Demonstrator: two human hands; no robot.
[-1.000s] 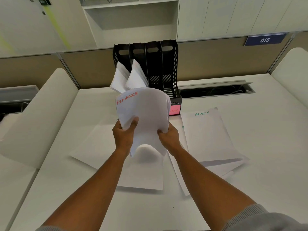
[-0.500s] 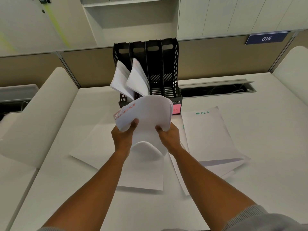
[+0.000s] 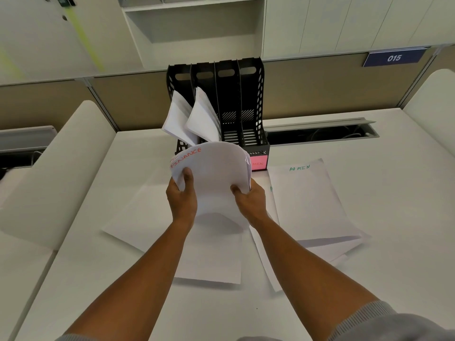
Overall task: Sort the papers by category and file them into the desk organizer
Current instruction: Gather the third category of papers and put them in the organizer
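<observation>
Nearest the camera, two bare forearms reach forward over the white bench (image 3: pixel 384 242), grey sleeves cut off by the lower edge. Loose blank sheets (image 3: pixel 172 232) lie flat on the bench under the arms, partly hidden by them. The left hand (image 3: pixel 182 198) grips the left edge of a curved FINANCE stack (image 3: pixel 216 175), thumb on the top sheet just below the red word; its fingers are hidden behind the paper. The right hand (image 3: pixel 251 200) grips the stack's right edge, thumb on top, fingers likewise out of sight. The stack bows upward and is held above the bench, just in front of the black desk organizer (image 3: pixel 251 102), covering its lower front. Right of the stack and in front of the organizer lies the ADMIN pile (image 3: pixel 310 203), green lettering on top; sheets beneath it show only slivers, one with a cut-off green letter. A pink label (image 3: pixel 258 163) on the organizer's rightmost slot is half covered, its writing hard to read. The organizer's two left slots hold filed papers (image 3: pixel 194 119) leaning forward; the two right slots show only black slats. Right of the organizer a cable trough (image 3: pixel 320 134) opens in the bench, and a blue sign (image 3: pixel 394 57) reads 015 on the partition behind.
</observation>
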